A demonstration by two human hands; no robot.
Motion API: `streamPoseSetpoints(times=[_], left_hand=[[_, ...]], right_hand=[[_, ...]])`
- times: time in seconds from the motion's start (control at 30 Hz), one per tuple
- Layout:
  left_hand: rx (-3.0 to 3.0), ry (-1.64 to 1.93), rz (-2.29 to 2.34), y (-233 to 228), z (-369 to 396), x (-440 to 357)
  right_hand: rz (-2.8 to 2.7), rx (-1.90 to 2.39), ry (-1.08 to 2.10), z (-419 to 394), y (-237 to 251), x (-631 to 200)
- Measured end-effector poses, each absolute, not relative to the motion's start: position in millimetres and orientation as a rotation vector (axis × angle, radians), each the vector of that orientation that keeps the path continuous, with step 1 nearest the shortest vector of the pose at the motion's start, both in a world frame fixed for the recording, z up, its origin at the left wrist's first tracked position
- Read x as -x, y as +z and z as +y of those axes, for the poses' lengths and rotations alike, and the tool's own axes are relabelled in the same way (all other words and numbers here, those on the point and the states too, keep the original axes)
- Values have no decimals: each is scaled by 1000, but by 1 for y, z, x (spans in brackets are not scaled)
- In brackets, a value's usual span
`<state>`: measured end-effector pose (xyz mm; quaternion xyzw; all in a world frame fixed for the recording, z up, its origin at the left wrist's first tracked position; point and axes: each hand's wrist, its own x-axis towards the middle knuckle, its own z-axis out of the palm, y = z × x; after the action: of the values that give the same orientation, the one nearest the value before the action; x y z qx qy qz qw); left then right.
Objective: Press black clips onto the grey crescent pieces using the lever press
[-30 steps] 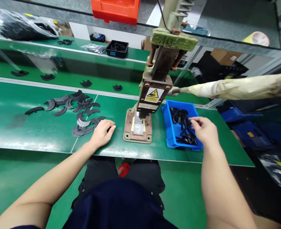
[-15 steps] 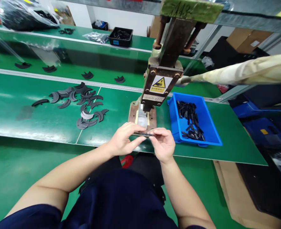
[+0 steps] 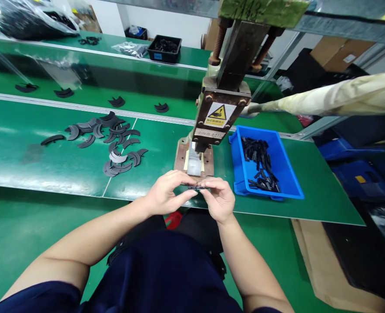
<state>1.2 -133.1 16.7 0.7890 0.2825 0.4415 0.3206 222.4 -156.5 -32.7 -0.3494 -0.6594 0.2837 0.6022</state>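
My left hand [image 3: 169,192] and my right hand [image 3: 219,198] pinch a thin black plastic part [image 3: 197,187] from its two ends. They hold it at the front of a hand press [image 3: 218,113], just before its base plate [image 3: 181,163]. The fingers cover much of the part, so its full shape is hidden. A metal fixture block [image 3: 194,165] sits on the plate, below the press ram. To the right stands a blue bin [image 3: 290,174] holding many small black plastic pieces [image 3: 257,154].
Crescent-shaped dark pieces [image 3: 114,134] lie piled on the green bench [image 3: 159,143] to the left. More curved pieces [image 3: 116,101] rest spaced along the green strip behind. The press's wrapped lever [image 3: 326,98] reaches out to the right. A black tray [image 3: 165,55] stands on the back shelf.
Both hands have shifted slightly toward my body with the black part between them. My right hand has come a little closer to the left. The curved pieces behind have slid slightly left.
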Motion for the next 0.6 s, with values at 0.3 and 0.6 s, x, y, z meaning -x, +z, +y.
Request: streamPoseSetpoints(times=[0.3,0.6], left_hand=[[-1351,667,619,7,-111,2],[-1611,1220,1073,-28,-21,-5]], right_hand=[[-1829,844,563,-151,2,-241],[-1268,578,171,-112,159,-280]])
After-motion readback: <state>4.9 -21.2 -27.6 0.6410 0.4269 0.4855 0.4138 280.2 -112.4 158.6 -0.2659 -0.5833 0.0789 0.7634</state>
